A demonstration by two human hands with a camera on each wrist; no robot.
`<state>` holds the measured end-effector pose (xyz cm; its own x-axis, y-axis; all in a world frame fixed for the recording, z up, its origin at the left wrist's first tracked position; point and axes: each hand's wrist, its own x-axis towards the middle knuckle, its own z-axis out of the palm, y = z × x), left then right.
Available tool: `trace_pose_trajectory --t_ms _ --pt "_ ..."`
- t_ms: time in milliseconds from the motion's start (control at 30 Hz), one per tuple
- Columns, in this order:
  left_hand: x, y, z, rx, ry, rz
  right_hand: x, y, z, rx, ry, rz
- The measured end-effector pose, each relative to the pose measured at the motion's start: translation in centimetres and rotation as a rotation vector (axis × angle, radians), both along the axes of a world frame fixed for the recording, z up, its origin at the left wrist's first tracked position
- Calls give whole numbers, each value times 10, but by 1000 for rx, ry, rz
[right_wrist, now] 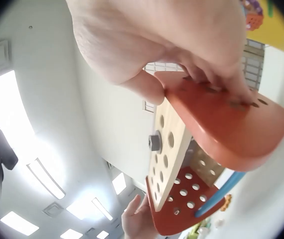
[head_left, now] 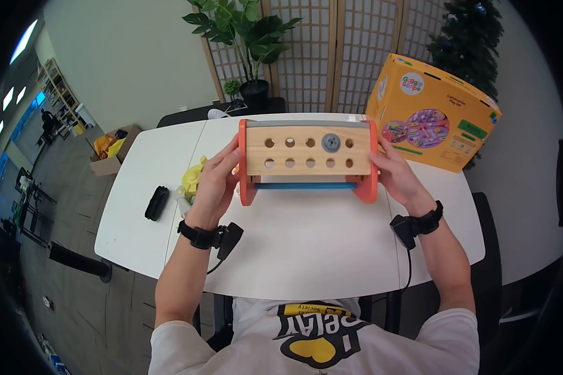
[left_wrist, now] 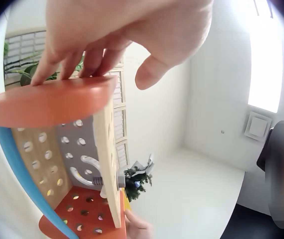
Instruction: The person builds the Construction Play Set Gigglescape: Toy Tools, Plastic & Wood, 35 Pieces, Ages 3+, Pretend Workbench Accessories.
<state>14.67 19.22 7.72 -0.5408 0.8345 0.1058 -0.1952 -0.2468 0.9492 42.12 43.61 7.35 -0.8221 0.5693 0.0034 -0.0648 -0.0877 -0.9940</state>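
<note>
Both hands hold a wooden toy workbench (head_left: 288,153) by its red-orange end panels, its holed pale face tilted toward the head camera. My left hand (head_left: 216,178) grips the left panel (left_wrist: 57,102), fingertips on its outer face and thumb near the front edge. On the other end, my right hand (head_left: 399,175) has its fingers on the outside of the right panel (right_wrist: 231,119) and its thumb at the edge. A grey toy bolt (head_left: 331,143) sits in an upper-row hole; its head (right_wrist: 155,142) stands out from the wood. A blue rod (head_left: 306,186) joins the panels below.
On the white table (head_left: 306,250), a yellow-green toy (head_left: 192,179) and a black case (head_left: 157,203) lie left of the workbench. A large yellow box (head_left: 431,112) stands at the back right. A potted plant (head_left: 254,90) is behind the table.
</note>
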Motion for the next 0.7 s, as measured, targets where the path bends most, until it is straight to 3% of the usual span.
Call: trace_pose_trajectory --t_ms 267,400,700 --pt "-6 -2 -38 -22 3 -64 12 13 -49 12 72 13" --pt "3 -3 -66 5 121 -54 25 16 -65 121 71 -11" --pt "19 -17 -68 -80 336 -101 41 9 -69 211 17 -67"
